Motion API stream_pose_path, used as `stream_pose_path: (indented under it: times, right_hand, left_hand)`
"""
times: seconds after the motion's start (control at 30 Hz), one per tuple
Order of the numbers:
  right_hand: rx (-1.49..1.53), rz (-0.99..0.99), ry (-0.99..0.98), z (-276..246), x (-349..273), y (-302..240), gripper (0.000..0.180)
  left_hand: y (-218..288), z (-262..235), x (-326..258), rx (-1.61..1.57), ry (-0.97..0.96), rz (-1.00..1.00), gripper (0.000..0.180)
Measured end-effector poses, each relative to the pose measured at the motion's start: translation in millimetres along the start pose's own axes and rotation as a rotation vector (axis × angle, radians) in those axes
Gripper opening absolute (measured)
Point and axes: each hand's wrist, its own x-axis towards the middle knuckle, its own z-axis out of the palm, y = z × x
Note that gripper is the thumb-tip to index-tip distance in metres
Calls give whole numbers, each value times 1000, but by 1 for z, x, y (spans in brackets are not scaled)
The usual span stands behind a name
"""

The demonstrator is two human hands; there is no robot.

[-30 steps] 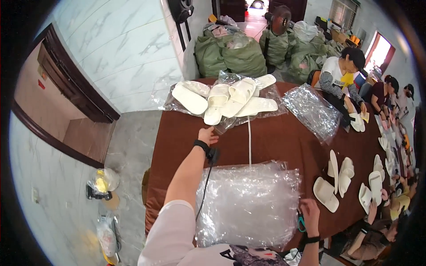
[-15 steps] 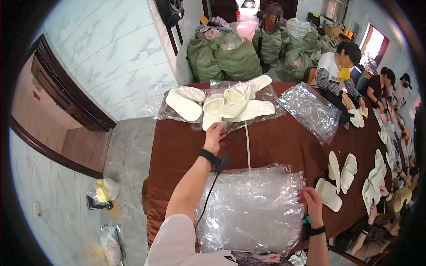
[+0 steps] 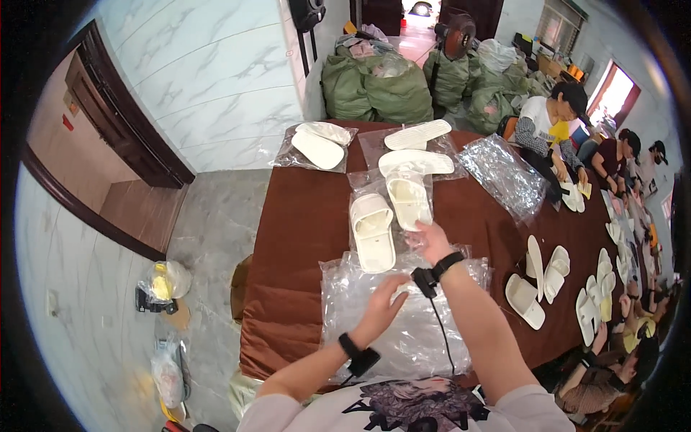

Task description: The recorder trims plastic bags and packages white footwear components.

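My right hand is closed on the near end of a white slipper, its strap facing away from me. Close to its left lies another white slipper. Clear plastic shows around both; I cannot tell whether they are fully inside it. My left hand is held with its fingers apart over a stack of clear plastic bags, just below the left slipper, and holds nothing. Farther back, two white slippers lie sole up on plastic, and another bagged pair lies at the far left.
The table has a brown cloth. A pile of clear bags lies at its far right, and loose slippers at the right. Other people work along the right side. Green sacks and a fan stand behind.
A pair of slippers has come from the back of the table toward me. My right hand has moved left from the bag stack to a slipper; my left has drawn back from the slippers.
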Motion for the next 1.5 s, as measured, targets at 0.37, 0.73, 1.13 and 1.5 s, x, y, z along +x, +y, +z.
stream_pose_path:
  times: [0.37, 0.73, 1.13, 1.5]
  right_hand:
    - [15, -403, -259, 31, -184, -140, 39]
    - [-442, -369, -171, -62, -276, -91, 29]
    - [-757, -605, 178, -141, -197, 47, 26]
    - [-777, -112, 84, -189, -248, 89, 14]
  left_hand:
    - [-3, -52, -100, 318, 139, 378, 26]
    - [-102, -65, -59, -601, 129, -224, 36]
    - [-74, -62, -72, -291, -81, -363, 28]
    - [-128, -39, -89, -287, 227, -325, 23]
